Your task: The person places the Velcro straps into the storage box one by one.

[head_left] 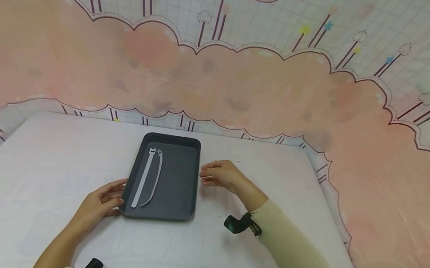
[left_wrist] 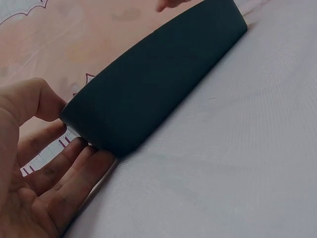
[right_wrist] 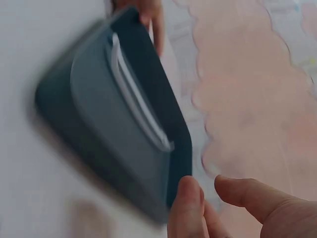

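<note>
A dark grey rectangular tray (head_left: 176,183) lies on the white table, holding two white strips side by side. One is a straight strap (head_left: 142,181) with a slotted head at its far end; the other is a narrower, curved strip (head_left: 157,180). My left hand (head_left: 100,200) touches the tray's near left corner from outside, its thumb and fingers against the wall (left_wrist: 148,79). On the opposite side, my right hand (head_left: 222,174) is beside the tray's right edge, thumb and fingers apart with nothing between them. Whether its fingertips touch the rim, I cannot tell.
White cloth covers the table (head_left: 56,150), whose far edge lies just beyond the tray. A peach and white patterned backdrop (head_left: 221,85) hangs behind and around it. Dark wrist cameras (head_left: 238,224) stick out from both forearms.
</note>
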Motion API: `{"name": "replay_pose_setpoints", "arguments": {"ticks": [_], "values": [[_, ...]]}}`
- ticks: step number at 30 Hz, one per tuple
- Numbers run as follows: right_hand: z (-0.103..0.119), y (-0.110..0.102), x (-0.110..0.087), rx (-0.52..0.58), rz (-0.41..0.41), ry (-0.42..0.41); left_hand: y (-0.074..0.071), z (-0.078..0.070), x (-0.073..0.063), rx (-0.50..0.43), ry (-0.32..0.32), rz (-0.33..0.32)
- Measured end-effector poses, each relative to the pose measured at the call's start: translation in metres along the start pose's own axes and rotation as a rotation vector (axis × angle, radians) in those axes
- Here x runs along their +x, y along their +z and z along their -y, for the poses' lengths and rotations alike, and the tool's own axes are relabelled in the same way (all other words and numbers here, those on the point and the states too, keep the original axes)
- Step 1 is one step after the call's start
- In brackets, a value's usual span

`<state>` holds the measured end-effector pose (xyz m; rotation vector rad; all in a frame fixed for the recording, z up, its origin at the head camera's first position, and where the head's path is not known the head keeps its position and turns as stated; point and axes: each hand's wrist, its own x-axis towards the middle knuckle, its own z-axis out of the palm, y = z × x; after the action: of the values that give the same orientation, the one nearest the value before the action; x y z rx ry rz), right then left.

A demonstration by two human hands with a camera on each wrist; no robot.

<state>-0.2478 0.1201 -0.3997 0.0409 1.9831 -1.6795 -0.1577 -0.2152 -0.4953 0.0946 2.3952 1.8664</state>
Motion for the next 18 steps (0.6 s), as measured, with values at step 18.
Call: {"name": "replay_pose_setpoints", "arguments": {"ticks": [18], "values": [[-0.068,-0.110,-0.048,-0.181,-0.288,0.038,0.001,-0.001,-0.002,0.015,-0.016,0.008]]}}
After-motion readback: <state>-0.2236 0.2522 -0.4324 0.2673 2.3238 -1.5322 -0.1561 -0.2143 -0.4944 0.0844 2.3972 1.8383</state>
